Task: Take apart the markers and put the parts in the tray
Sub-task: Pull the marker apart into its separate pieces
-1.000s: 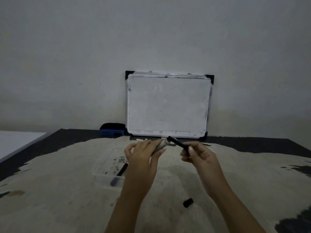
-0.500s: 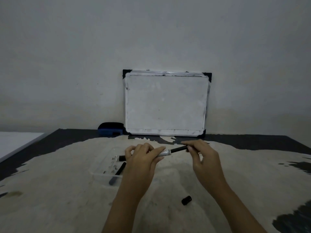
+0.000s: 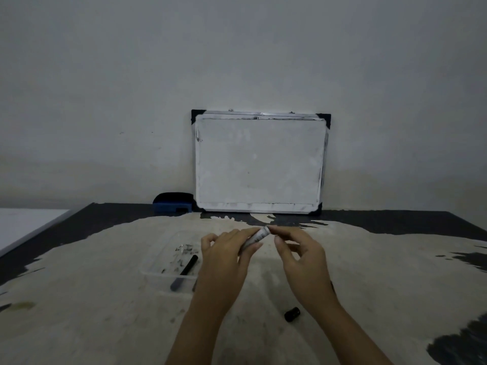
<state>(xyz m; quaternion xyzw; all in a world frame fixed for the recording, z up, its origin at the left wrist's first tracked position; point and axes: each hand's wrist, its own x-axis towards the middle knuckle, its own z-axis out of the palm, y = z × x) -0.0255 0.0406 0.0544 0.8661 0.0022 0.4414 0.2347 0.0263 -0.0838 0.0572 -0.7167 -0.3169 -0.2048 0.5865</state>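
White barrel (image 3: pixel 256 237): left hand (image 3: pixel 226 255) grip wrapped around it, centre frame.
Right hand (image 3: pixel 300 252): narrow pinch at barrel's tip.
Advice: pull straight, over tray (image 3: pixel 168 262).

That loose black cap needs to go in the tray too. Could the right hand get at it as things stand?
Probably yes. The black cap lies uncovered on the table just beside the right forearm, but the right hand is at the marker barrel tip and must leave it first.
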